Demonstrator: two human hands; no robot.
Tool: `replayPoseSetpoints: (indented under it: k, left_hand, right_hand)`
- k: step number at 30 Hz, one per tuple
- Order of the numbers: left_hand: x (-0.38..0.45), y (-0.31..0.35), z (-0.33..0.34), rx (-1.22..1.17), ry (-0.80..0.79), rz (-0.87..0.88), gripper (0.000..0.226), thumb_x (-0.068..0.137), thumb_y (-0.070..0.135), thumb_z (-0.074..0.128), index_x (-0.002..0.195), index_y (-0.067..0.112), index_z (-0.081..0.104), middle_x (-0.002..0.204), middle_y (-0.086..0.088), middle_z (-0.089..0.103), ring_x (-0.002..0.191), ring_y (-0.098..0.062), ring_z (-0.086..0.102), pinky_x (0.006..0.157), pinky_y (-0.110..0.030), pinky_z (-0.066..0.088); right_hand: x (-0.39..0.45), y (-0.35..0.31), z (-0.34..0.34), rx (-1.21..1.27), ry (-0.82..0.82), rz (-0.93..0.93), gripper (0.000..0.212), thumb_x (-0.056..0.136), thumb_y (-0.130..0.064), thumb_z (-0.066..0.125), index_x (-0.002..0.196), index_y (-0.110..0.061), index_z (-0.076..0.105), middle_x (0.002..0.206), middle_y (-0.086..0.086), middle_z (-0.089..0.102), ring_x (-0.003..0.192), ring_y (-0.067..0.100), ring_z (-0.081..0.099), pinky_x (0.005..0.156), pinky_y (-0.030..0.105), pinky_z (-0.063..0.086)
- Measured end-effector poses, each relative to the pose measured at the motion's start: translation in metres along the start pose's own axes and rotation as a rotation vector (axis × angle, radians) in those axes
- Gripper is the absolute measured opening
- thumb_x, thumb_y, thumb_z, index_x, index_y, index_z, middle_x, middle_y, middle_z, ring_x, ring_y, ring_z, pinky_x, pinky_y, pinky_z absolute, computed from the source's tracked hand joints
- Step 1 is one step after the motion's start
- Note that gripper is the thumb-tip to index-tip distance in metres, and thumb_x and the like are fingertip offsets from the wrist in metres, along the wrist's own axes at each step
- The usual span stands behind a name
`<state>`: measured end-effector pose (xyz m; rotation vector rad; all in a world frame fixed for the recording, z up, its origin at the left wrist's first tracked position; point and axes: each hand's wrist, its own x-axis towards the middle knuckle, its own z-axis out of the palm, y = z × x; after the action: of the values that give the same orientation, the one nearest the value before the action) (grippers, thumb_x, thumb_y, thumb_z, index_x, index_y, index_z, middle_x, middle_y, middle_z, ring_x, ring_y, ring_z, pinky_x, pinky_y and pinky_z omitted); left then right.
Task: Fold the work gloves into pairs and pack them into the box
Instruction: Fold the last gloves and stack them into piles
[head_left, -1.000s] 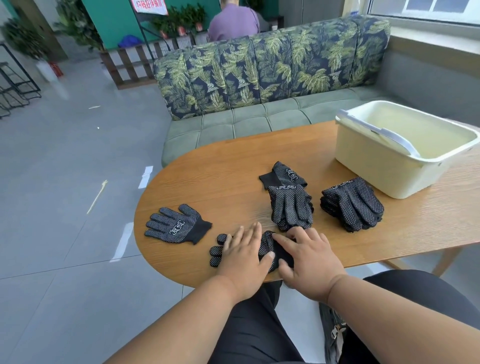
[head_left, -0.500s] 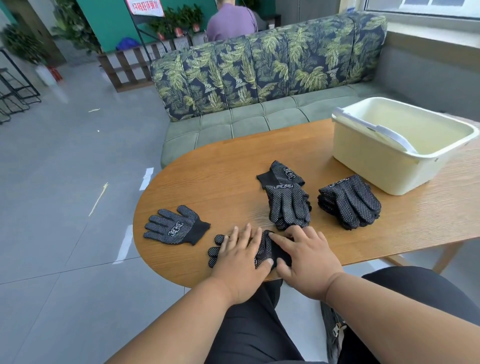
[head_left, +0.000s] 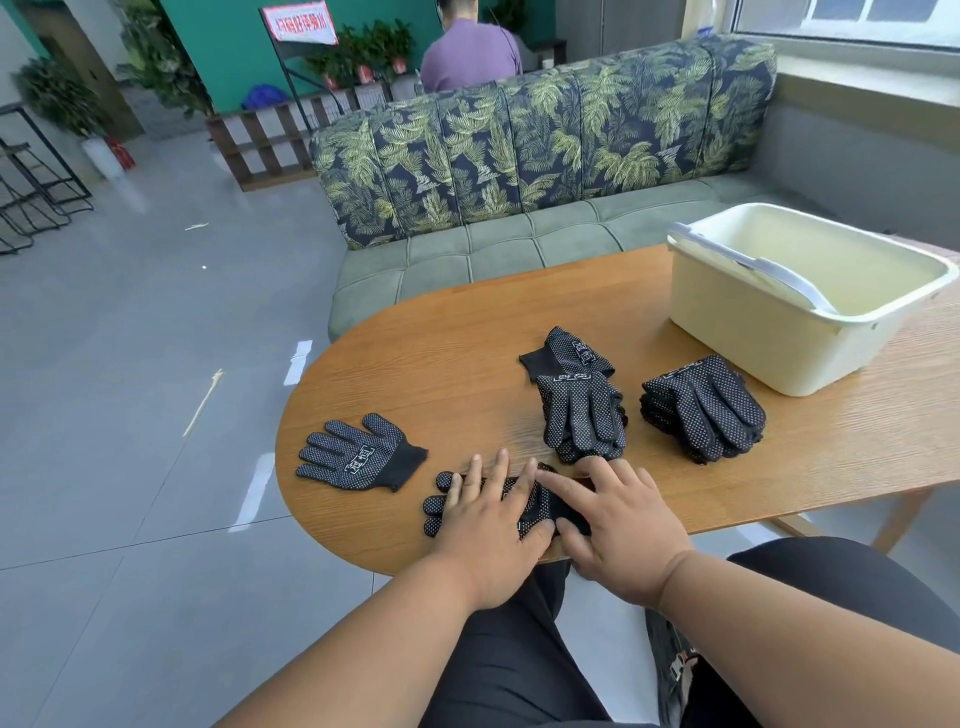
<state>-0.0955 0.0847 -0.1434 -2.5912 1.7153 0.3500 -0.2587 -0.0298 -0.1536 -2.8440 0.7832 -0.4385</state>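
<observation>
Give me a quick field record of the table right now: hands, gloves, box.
left hand: flat, fingers straight, pressing the near glove
right hand: flat on the same glove's cuff end
near glove: lies at the table's front edge, fingers pointing left
single glove: flat, left of the hands, untouched
middle pile: loose gloves, beyond the hands
right pile: stacked gloves beside the box
box: cream tub, no gloves visible inside
table: wooden, oval end
</observation>
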Motion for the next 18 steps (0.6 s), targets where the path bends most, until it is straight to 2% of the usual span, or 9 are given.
replayPoseSetpoints:
  k: [5,8,10,11,13,14,16,18]
  left_hand:
    - [-0.002,-0.002,0.002,0.013,0.027,0.016,0.084,0.093,0.073,0.015,0.162,0.037,-0.014,0.172,0.003,-0.016,0.158,-0.026,-0.019,0.127,-0.049,-0.01]
    - [-0.009,-0.007,-0.006,-0.122,0.062,0.062,0.076,0.1,0.065,0.025,0.163,0.04,-0.009,0.172,0.009,-0.016,0.156,-0.019,-0.024,0.127,-0.045,-0.013]
    - [-0.015,-0.016,-0.012,-0.193,0.144,0.055,0.07,0.102,0.057,0.035,0.164,0.04,0.008,0.173,0.012,-0.002,0.157,-0.015,-0.016,0.128,-0.04,-0.007]
    - [-0.02,-0.021,-0.016,-0.225,0.196,0.022,0.065,0.1,0.053,0.041,0.161,0.039,0.023,0.171,0.011,0.011,0.158,-0.015,-0.004,0.129,-0.038,0.0]
    - [-0.029,-0.035,-0.022,-0.261,0.316,-0.087,0.049,0.093,0.049,0.052,0.141,0.037,0.053,0.151,0.011,0.042,0.144,-0.016,0.027,0.123,-0.035,0.025]
    - [-0.034,-0.042,-0.025,-0.264,0.365,-0.155,0.037,0.09,0.05,0.057,0.125,0.036,0.061,0.134,0.013,0.05,0.131,-0.014,0.038,0.114,-0.033,0.036]
    - [-0.045,-0.055,-0.03,-0.298,0.385,-0.31,0.022,0.087,0.054,0.063,0.096,0.034,0.061,0.109,0.015,0.054,0.11,-0.011,0.049,0.092,-0.031,0.045]
    - [-0.054,-0.061,-0.031,-0.354,0.343,-0.436,0.029,0.084,0.058,0.066,0.079,0.03,0.06,0.095,0.013,0.057,0.094,-0.011,0.057,0.081,-0.031,0.049]
  right_hand:
    - [-0.001,0.002,0.003,-0.034,0.023,-0.037,0.039,0.094,-0.053,0.052,0.131,-0.043,0.06,0.125,-0.001,0.055,0.101,0.027,0.052,0.083,0.043,0.045]
    - [-0.001,0.002,0.002,-0.031,0.012,-0.029,0.04,0.093,-0.054,0.051,0.13,-0.043,0.06,0.122,-0.002,0.057,0.101,0.026,0.052,0.083,0.042,0.046]
    - [0.0,0.002,0.002,-0.024,0.009,-0.022,0.04,0.093,-0.055,0.05,0.13,-0.043,0.06,0.121,-0.003,0.057,0.103,0.026,0.051,0.086,0.042,0.045]
    - [0.0,0.003,0.002,-0.02,0.005,-0.018,0.04,0.093,-0.056,0.049,0.13,-0.044,0.06,0.121,-0.003,0.057,0.103,0.025,0.051,0.087,0.041,0.045]
    - [0.001,0.003,0.002,-0.018,-0.007,-0.009,0.041,0.094,-0.057,0.048,0.131,-0.045,0.059,0.121,-0.004,0.057,0.104,0.025,0.051,0.087,0.041,0.045]
    - [0.001,0.003,0.002,-0.017,-0.013,-0.008,0.041,0.094,-0.057,0.047,0.131,-0.045,0.059,0.121,-0.004,0.057,0.103,0.025,0.051,0.087,0.041,0.045]
    - [0.002,0.003,0.002,-0.015,-0.021,-0.008,0.041,0.094,-0.057,0.046,0.131,-0.045,0.059,0.121,-0.005,0.057,0.102,0.025,0.05,0.086,0.042,0.045]
    - [0.002,0.003,0.002,-0.012,-0.019,-0.007,0.04,0.094,-0.056,0.045,0.13,-0.044,0.059,0.122,-0.005,0.057,0.102,0.026,0.051,0.086,0.043,0.045]
